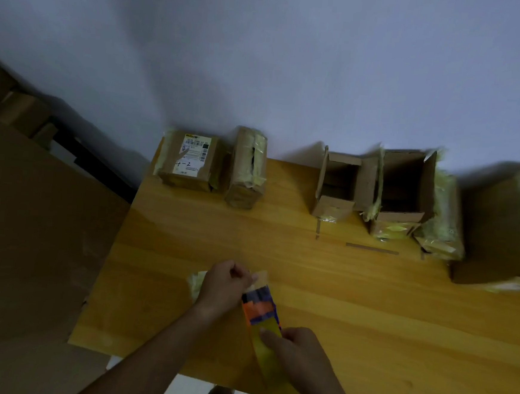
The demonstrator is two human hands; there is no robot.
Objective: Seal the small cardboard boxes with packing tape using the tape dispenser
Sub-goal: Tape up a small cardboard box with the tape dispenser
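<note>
Orange dispenser (259, 305) pinched by left hand (225, 287), tape (267, 349) gripped by right hand (292, 344); strip being drawn. Boxes (374, 190) well beyond both; next, probably fetching one.

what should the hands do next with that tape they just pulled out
Probably carry the tape strip, stretched between the left hand and right hand, to an open box at the table's far edge; no box lies under it now.
</note>
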